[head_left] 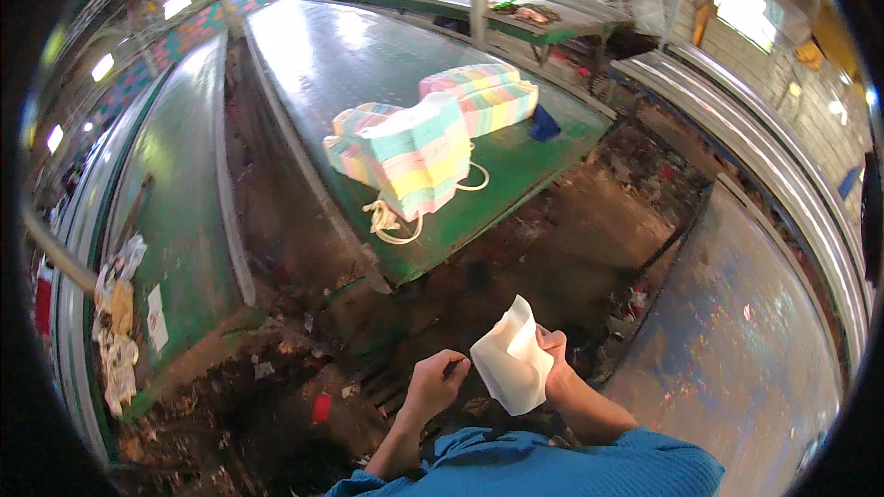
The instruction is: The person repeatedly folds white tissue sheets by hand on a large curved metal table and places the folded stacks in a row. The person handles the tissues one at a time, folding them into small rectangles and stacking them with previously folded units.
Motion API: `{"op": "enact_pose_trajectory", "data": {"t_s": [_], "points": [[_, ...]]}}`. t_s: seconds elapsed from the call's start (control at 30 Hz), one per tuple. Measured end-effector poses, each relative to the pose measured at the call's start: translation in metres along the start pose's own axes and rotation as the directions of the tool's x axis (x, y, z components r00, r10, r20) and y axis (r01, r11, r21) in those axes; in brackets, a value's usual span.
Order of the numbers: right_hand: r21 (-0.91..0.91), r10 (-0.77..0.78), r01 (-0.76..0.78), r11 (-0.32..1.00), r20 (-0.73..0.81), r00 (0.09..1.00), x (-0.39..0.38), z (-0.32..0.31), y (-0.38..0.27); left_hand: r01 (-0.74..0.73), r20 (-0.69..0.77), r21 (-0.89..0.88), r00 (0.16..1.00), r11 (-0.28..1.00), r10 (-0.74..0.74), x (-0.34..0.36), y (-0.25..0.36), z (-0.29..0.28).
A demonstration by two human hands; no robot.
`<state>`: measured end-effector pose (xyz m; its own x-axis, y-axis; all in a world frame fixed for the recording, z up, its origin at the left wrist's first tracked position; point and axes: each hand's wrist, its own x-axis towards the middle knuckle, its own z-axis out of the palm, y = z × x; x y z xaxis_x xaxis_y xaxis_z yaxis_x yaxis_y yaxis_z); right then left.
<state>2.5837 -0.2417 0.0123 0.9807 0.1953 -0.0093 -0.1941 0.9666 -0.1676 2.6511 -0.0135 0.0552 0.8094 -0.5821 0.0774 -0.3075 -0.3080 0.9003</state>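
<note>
In my right hand (558, 366) I've got a thin, floppy cream-white sheet (514, 364), thumb and fingers closed along its right edge, the rest of it standing up creased in front of me. My left hand (435, 385) is half curled, just left of the sheet and not touching it; it looks empty, though I can't tell whether anything small sits between the fingertips. As I judge it, a firm pinch on the right with no crushing serves best, with the left taking the sheet's loose left edge gently, since something this limp creases easily. I'd hold it clear of the littered dark floor (552, 248). Farther off, a pastel striped cloth bundle (419, 161) lies on the long green table (502, 202).
</note>
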Motion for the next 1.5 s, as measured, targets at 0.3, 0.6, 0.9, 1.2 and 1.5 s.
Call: {"op": "enact_pose_trajectory", "data": {"t_s": [0.3,0.6,0.9,1.2,1.5], "points": [[0.000,-0.355,0.357,0.934,-0.102,0.929,-0.031,-0.020,-0.049,-0.044,0.265,-0.156,0.961,0.987,0.084,0.102,0.001,0.045],[-0.258,-0.880,0.841,0.475,-0.144,0.453,-0.168,-0.012,-0.060,-0.024,0.645,-0.220,0.746,0.975,0.164,0.128,0.028,0.138],[-0.667,-0.857,0.643,-0.377,-0.013,-0.516,-0.336,0.056,-0.026,-0.084,0.845,-0.301,0.439,0.950,0.306,0.114,0.072,0.223],[-0.895,-0.892,0.010,0.446,-0.445,-0.075,-0.423,-0.011,-0.024,-0.137,0.904,-0.294,0.283,0.946,0.322,0.040,0.102,0.268],[-0.896,-0.897,-0.111,0.430,-0.438,0.060,-0.438,-0.038,-0.008,-0.163,0.926,-0.162,0.315,0.973,0.207,-0.031,0.116,0.303]]}}
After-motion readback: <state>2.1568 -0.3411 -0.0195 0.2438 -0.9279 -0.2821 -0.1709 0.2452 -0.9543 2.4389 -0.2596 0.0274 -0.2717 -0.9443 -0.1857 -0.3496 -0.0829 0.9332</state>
